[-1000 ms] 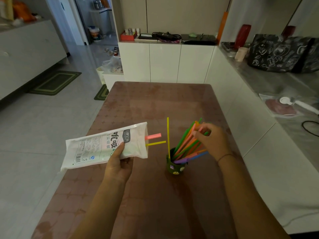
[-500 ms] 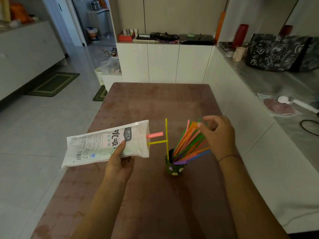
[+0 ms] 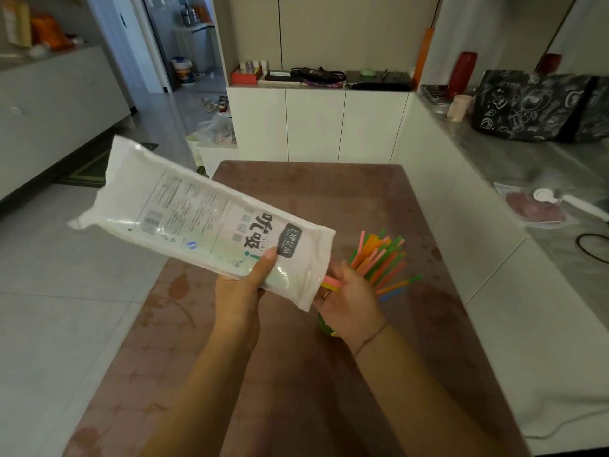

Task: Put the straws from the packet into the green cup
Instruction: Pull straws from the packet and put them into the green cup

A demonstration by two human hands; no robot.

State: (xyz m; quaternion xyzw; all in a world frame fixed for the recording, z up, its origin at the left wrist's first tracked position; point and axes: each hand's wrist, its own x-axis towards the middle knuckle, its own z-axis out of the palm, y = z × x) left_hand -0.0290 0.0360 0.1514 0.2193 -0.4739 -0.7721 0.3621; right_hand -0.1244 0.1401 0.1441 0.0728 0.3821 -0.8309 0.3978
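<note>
A person stands over a brown counter (image 3: 296, 374), tilting a white plastic packet (image 3: 197, 222) so its open mouth points down toward the right. The left hand (image 3: 242, 291) grasps the packet near that mouth, thumb pressed flat across the printed face. The right hand (image 3: 349, 301) waits just under the opening, palm up and fingers loosely spread, with a pink straw (image 3: 332, 281) and a yellow straw (image 3: 329, 287) poking out of the packet against its fingers; whether those fingers have closed on the two cannot be told.

The green cup (image 3: 324, 328) stands on the counter directly beneath the right hand, which hides all but a sliver of its rim. A fan of orange, green, pink and blue straws (image 3: 382, 258) already leans out of it to the right, so most of the job appears done and these look like the last to come out.

To finish cleanly, the right hand would do well to pinch both straws together near their exposed ends and draw them straight along the packet's axis, while the left keeps the mouth steady. Lowering them into the near side of the cup, away from the leaning bundle, should avoid tipping so light a cup.
</note>
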